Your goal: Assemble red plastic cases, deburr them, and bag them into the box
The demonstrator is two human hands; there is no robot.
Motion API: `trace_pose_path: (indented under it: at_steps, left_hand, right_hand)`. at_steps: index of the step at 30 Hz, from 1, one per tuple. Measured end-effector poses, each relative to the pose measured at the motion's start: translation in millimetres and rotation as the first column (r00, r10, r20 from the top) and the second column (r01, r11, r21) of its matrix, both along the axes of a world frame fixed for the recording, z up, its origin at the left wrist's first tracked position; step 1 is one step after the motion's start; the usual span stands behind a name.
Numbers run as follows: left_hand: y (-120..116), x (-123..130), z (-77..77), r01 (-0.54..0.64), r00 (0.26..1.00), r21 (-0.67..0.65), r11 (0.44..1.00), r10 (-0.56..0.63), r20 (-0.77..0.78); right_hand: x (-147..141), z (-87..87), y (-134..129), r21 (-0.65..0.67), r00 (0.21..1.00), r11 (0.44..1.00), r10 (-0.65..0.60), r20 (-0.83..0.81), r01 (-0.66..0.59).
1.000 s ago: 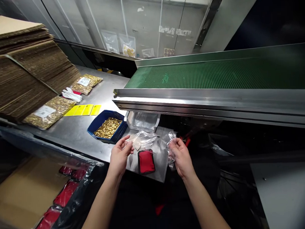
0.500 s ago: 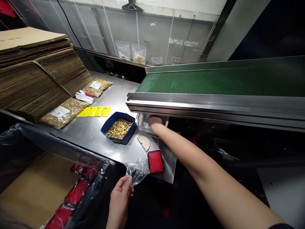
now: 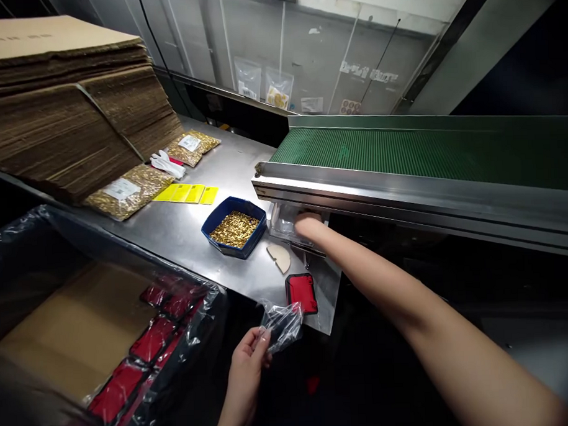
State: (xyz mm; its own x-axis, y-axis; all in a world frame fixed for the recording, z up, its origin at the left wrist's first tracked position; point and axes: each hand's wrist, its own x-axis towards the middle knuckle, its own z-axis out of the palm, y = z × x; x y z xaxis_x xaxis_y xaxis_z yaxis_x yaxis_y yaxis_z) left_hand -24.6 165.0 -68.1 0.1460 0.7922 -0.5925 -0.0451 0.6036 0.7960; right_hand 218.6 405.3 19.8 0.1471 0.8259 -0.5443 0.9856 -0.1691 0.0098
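Since one second ago, the right hand (image 3: 307,222) has moved away from the red case (image 3: 301,292) and gone into the tray (image 3: 274,226) under the green belt (image 3: 379,150). The left hand (image 3: 250,351) has come down past the front edge of the surface (image 3: 240,278), bringing a clear bag (image 3: 284,326) with it. Its grip is pinched tight, thumb and finger together on the bag's edge. I cannot tell how the right grip is, because the fingers are hidden in the tray. The red case lies flat near the front corner of the surface, and the bag covers its lower left corner from where we look. Just behind the case is a pale half disc (image 3: 279,258). Beside that stands a blue bin (image 3: 236,252) with gold bits (image 3: 235,229) in it. Farther left is a big lined box (image 3: 141,254) with red packs (image 3: 153,339) inside.
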Motion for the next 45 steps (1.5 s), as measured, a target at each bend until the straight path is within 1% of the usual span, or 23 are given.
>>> trace_pose_path:
  at_steps: [3, 6, 8, 10, 12, 14, 16, 19, 22, 24, 25, 26, 27, 28, 29, 30, 31, 35, 37, 39, 42, 43, 45]
  left_hand:
    - [0.4, 0.4, 2.3, 0.010, 1.000, 0.011, 1.000, -0.010, -0.001]
    - [1.5, 1.8, 4.7, 0.012, 1.000, 0.034, 0.999, -0.012, -0.013]
    - [2.7, 4.7, 6.4, 0.023, 1.000, 0.055, 0.998, -0.022, -0.018]
    - [3.8, 8.0, 8.8, 0.051, 0.999, 0.073, 0.996, -0.050, -0.008]
    - [4.5, 9.1, 12.2, 0.086, 0.996, 0.091, 0.992, -0.086, -0.005]
    - [4.8, 6.2, 16.2, 0.120, 0.993, 0.116, 0.986, -0.117, -0.033]
    - [3.9, -0.6, 19.9, 0.154, 0.986, 0.156, 0.976, -0.141, -0.091]
    - [-2.4, -12.2, 23.2, 0.233, 0.964, 0.199, 0.952, -0.199, -0.178]
    - [-14.3, -18.6, 21.0, 0.316, 0.936, 0.163, 0.935, -0.280, -0.211]
    - [-21.8, -21.6, 16.1, 0.334, 0.928, 0.099, 0.937, -0.308, -0.208]
    - [-24.5, -23.8, 12.8, 0.325, 0.929, 0.062, 0.944, -0.306, -0.208]
    - [-26.3, -26.6, 9.2, 0.306, 0.932, 0.024, 0.952, -0.294, -0.214]
    - [-27.3, -30.0, 5.3, 0.279, 0.935, -0.013, 0.960, -0.275, -0.224]
    - [-27.5, -33.8, 1.4, 0.250, 0.937, -0.045, 0.967, -0.253, -0.240]
    - [-27.3, -37.5, -2.4, 0.223, 0.937, -0.071, 0.972, -0.234, -0.259]
    - [-26.6, -40.7, -6.0, 0.201, 0.936, -0.092, 0.975, -0.219, -0.276]
    - [-25.8, -42.9, -9.4, 0.186, 0.934, -0.107, 0.977, -0.210, -0.290]
    - [-21.7, -39.8, -19.6, 0.174, 0.923, -0.128, 0.976, -0.207, -0.324]
    - [-19.6, -33.5, -22.3, 0.179, 0.918, -0.125, 0.976, -0.211, -0.334]
    - [-18.1, -27.3, -23.5, 0.185, 0.914, -0.116, 0.976, -0.214, -0.344]
    - [-17.4, -20.9, -24.9, 0.189, 0.908, -0.105, 0.976, -0.214, -0.360]
    - [-17.4, -19.6, -25.8, 0.189, 0.906, -0.103, 0.977, -0.214, -0.364]
    - [-17.6, -17.8, -28.8, 0.191, 0.904, -0.100, 0.976, -0.215, -0.370]
  right_hand:
    - [-4.0, 16.4, -38.4, 0.109, 1.000, 0.994, 0.014, -0.020, -0.012]
    - [-11.0, 30.3, -95.4, 0.173, 0.982, 0.980, 0.122, -0.147, -0.096]
    - [-20.2, 30.2, -137.2, 0.160, 0.934, 0.970, 0.223, -0.280, -0.184]
    - [-33.5, 20.7, -175.2, 0.177, 0.890, 0.960, 0.271, -0.366, -0.219]
    - [-47.6, 5.7, -204.5, 0.192, 0.886, 0.966, 0.236, -0.399, -0.171]
    - [-58.3, -8.1, -223.2, 0.201, 0.897, 0.977, 0.156, -0.413, -0.078]
    - [-64.4, -16.5, -233.2, 0.217, 0.903, 0.976, 0.070, -0.425, 0.027]
    - [-69.3, -19.8, -239.7, 0.244, 0.881, 0.954, -0.038, -0.471, 0.172]
    - [-71.1, -22.6, -247.4, 0.159, 0.740, 0.935, -0.138, -0.658, 0.316]
    - [-66.9, -29.1, -257.1, 0.046, 0.605, 0.947, -0.165, -0.779, 0.317]
    - [-63.0, -34.1, -263.3, -0.045, 0.498, 0.946, -0.210, -0.842, 0.322]
    - [-58.4, -40.2, -269.9, -0.160, 0.350, 0.924, -0.286, -0.892, 0.347]
    - [-53.9, -47.1, -276.4, -0.293, 0.169, 0.875, -0.379, -0.910, 0.386]
    - [-50.0, -54.6, -282.3, -0.422, -0.015, 0.800, -0.461, -0.888, 0.426]
    - [-47.4, -62.4, -287.1, -0.524, -0.166, 0.710, -0.512, -0.843, 0.470]
    - [-46.4, -69.9, -290.2, -0.585, -0.265, 0.623, -0.534, -0.803, 0.519]
    - [-47.0, -77.1, -291.5, -0.613, -0.325, 0.552, -0.534, -0.780, 0.565]
    - [-59.0, -99.9, -279.8, -0.672, -0.506, 0.344, -0.460, -0.730, 0.656]
    - [-65.2, -107.4, -268.9, -0.678, -0.556, 0.275, -0.409, -0.724, 0.681]
    - [-68.8, -111.2, -259.9, -0.665, -0.569, 0.234, -0.367, -0.736, 0.709]
    - [-68.2, -105.4, -257.3, -0.603, -0.524, 0.242, -0.321, -0.789, 0.760]
    - [-66.6, -99.6, -260.3, -0.570, -0.493, 0.266, -0.307, -0.814, 0.777]
    - [-61.5, -83.1, -271.7, -0.494, -0.415, 0.343, -0.280, -0.866, 0.799]
